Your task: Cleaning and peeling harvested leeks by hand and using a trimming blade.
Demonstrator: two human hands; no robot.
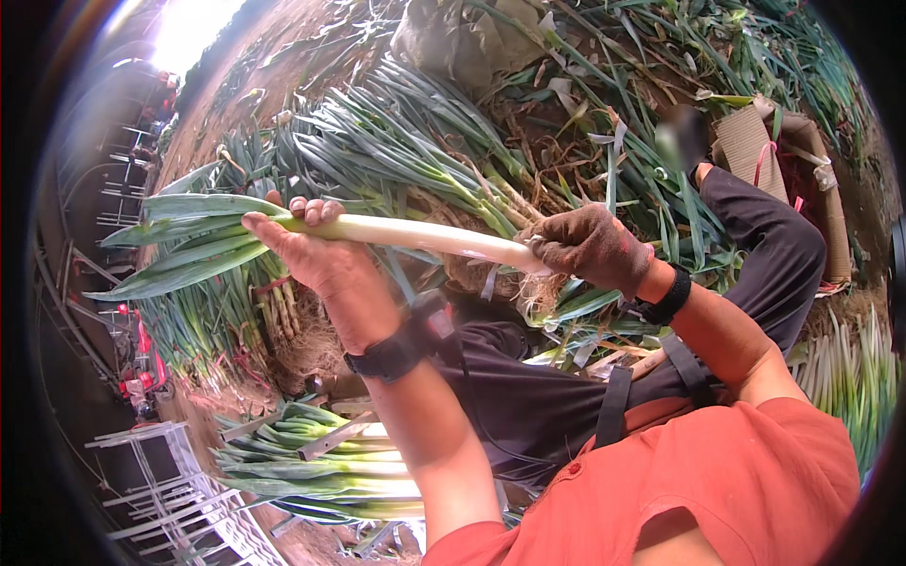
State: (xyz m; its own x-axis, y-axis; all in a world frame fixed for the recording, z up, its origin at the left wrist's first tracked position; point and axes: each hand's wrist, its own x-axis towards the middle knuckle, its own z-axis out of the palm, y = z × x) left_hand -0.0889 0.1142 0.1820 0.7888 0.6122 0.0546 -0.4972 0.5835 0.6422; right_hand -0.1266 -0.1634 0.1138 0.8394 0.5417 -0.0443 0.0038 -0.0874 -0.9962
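Note:
A long leek [425,234] with a clean white stalk and fanned green leaves lies nearly level across the middle of the view. My bare left hand [316,250] is closed around it where the stalk meets the leaves, which spread out to the left. On my right hand [595,247] is a soiled brown glove, its fingers pinched on the white root end. Some stringy roots [536,294] hang just below that glove; whether they belong to this leek I cannot tell.
Untrimmed leeks [387,132] lie heaped beyond my hands, with a pale sack [462,42] behind. Clean leeks [349,462] are stacked at the lower left near a white metal rack [189,500]. A torn cardboard box [823,179] and more leeks [854,377] are at the right.

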